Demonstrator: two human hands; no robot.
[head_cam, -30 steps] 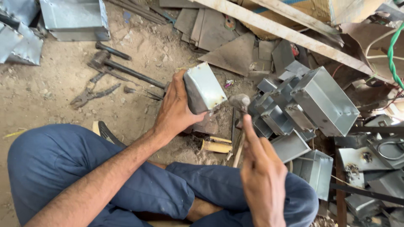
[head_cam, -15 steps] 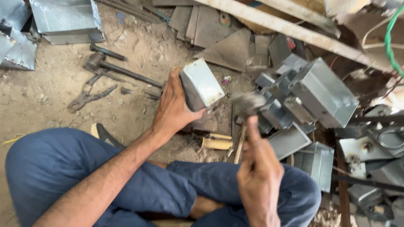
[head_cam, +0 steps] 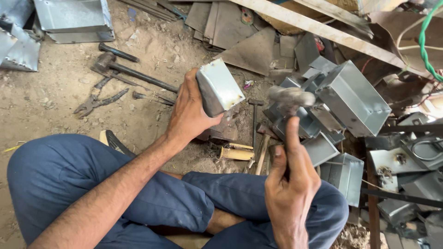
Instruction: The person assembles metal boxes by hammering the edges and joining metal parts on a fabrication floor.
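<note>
- L hand [head_cam: 189, 110] grips a small sheet-metal box [head_cam: 219, 87] from its left side, fingers wrapped behind, thumb near the lower edge; box is tilted, held up off the dirt floor [head_cam: 50, 97], roughly mid-scene, above the person's crossed legs.
- R hand [head_cam: 290, 184] is closed round the handle of a hammer [head_cam: 290, 97], thumb up along the shaft; hammer head is blurred, raised just right of the box, not touching it.
- Person sits cross-legged in blue trousers [head_cam: 69, 184], knees toward the near edge of the floor.
- Under the box, on the floor: a small block w/ rusty bits, a yellowish tool handle [head_cam: 236, 153] and a 2nd, thin hammer [head_cam: 254, 121] lying near it.
- Far-left part of floor: a long-handled hammer [head_cam: 134, 74], a short dark bar and a pair of snips/pliers [head_cam: 99, 102], well apart from the hands.
- Right side: a heap of similar grey metal boxes [head_cam: 355, 97], just beyond the raised hammer.
- Far edge: flat metal sheets [head_cam: 230, 27], a wooden plank [head_cam: 314, 27]; top-left corner, a bigger metal box [head_cam: 74, 20].
- Top-right corner: a green cable [head_cam: 427, 50].
</note>
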